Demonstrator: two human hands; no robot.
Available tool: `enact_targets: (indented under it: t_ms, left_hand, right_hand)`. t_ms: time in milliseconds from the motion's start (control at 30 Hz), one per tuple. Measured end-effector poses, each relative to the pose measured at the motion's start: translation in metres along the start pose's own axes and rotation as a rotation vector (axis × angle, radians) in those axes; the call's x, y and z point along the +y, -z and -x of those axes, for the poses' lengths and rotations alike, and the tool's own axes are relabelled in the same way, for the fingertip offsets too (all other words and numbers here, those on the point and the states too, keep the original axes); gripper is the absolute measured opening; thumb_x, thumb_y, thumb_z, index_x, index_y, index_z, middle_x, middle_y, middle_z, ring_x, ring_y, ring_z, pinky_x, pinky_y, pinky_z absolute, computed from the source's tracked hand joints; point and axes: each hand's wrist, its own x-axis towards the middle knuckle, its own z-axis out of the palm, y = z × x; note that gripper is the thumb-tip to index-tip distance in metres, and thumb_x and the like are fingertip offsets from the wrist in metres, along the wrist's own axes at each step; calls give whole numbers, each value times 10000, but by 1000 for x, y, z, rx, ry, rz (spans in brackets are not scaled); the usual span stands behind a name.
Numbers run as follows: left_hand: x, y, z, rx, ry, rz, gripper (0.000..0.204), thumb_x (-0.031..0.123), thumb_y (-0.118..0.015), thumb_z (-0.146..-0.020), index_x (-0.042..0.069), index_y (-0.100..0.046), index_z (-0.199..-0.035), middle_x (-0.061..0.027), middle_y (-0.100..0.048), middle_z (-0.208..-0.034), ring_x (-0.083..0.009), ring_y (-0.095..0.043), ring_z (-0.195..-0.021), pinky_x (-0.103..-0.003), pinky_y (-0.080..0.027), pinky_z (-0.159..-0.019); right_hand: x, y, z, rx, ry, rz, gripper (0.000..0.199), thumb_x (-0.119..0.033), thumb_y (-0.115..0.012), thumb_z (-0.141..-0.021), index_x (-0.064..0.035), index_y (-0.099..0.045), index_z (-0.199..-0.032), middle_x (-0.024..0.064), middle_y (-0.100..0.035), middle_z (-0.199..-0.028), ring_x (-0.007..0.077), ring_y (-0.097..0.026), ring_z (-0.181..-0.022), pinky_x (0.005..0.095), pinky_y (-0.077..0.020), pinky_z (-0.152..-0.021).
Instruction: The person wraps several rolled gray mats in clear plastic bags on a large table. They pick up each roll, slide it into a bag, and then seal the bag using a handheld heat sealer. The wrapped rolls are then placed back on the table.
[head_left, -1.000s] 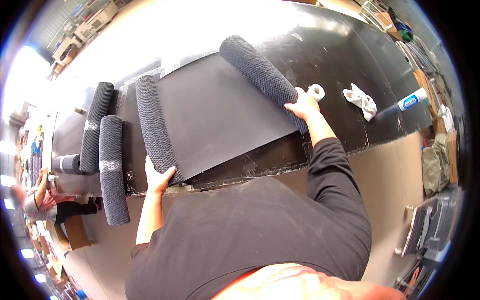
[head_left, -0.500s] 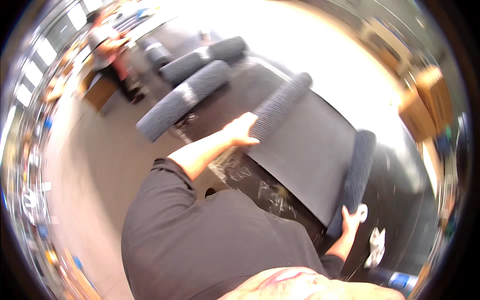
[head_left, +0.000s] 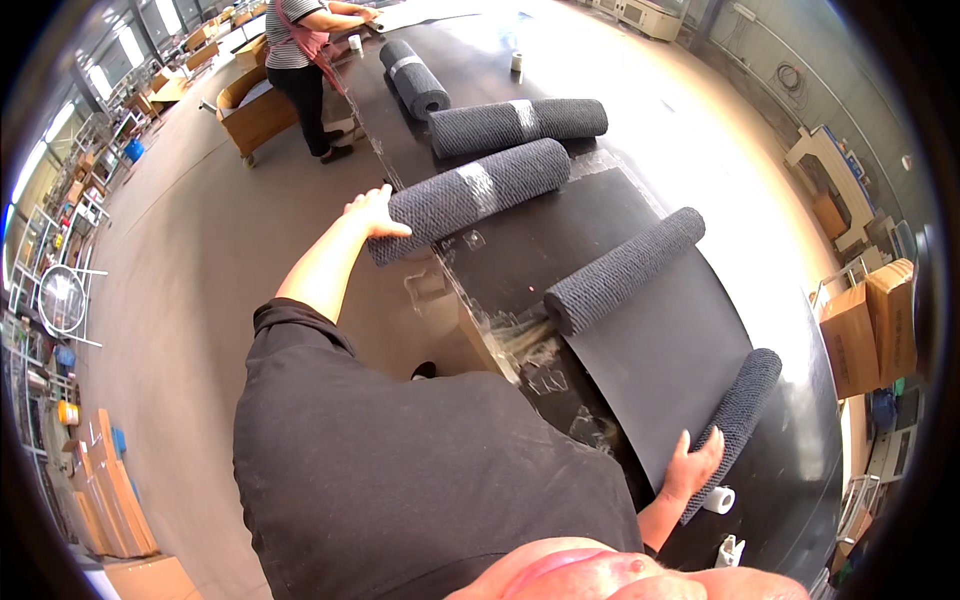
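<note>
In the head view, the person is standing at a long black table [head_left: 800, 330] and reaching both arms apart. The left hand [head_left: 372, 212] is resting with its fingers spread over the near end of a dark grey roll [head_left: 470, 198], the one with a pale band in its middle. The hand is lying on the roll's end, not closing around it. This roll is lying across the table's near edge. The right hand [head_left: 693, 465] is pressing with open fingers on the lower end of a thinner roll [head_left: 738, 420], which is lying at the right edge of a flat black sheet [head_left: 660, 350]. A second thin roll [head_left: 625, 270] is lying at the left edge of this sheet, so the sheet is stretching between the two. Just beside the right hand, a small white tape roll [head_left: 719, 499] is standing on the table.

Behind the left hand, another banded roll [head_left: 518, 125] is lying, and farther away one more [head_left: 412, 78]. At the far end, another person [head_left: 305, 60] is working near a wooden cart [head_left: 255, 110]. Cardboard boxes [head_left: 868, 325] are standing on the floor at the right.
</note>
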Motion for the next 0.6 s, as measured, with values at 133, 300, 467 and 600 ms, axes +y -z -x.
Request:
enact_targets:
  t_ms: [133, 300, 467, 600]
  left_hand:
    - [-38, -11, -39, -235, -254, 299, 917, 440, -855, -528, 79, -453, -1270, -191, -590, -1188, -330, -547, -1149, -423, -453, -952]
    - [-50, -10, -60, -361, -392, 305, 951, 508, -812, -584, 57, -414, -1321, -185, -545, -1278, -310, -515, -1199, -402, -411, -1000]
    - [-72, -15, -92, -519, -378, 493, 967, 497, -808, -602, 49, -390, -1350, -170, -541, -1285, -303, -503, -1212, -408, -387, -1023]
    - [-81, -34, -107, -849, -404, 1105, 768, 398, -814, -655, -3, -523, -1242, -105, -647, -1106, -216, -606, -1045, -348, -462, -944]
  right_hand:
    - [-116, -34, 2, -94, 89, -212, 595, -194, -694, -797, 16, -452, -1299, 211, -451, -1346, 357, -405, -1268, 435, -312, -1072]
    - [-264, -77, -1, -129, 273, -580, 473, -92, -678, -783, 5, -529, -1221, 186, -534, -1253, 334, -524, -1145, 406, -417, -983]
    - [-415, -128, -10, -588, 173, -1039, 517, -153, -649, -857, -4, -448, -1310, 173, -515, -1286, 240, -551, -1126, 347, -484, -894]
    - [-476, -188, -12, -1101, -686, -1468, 646, -419, -597, -895, -28, -395, -1368, 196, -465, -1344, 267, -538, -1141, 369, -441, -951]
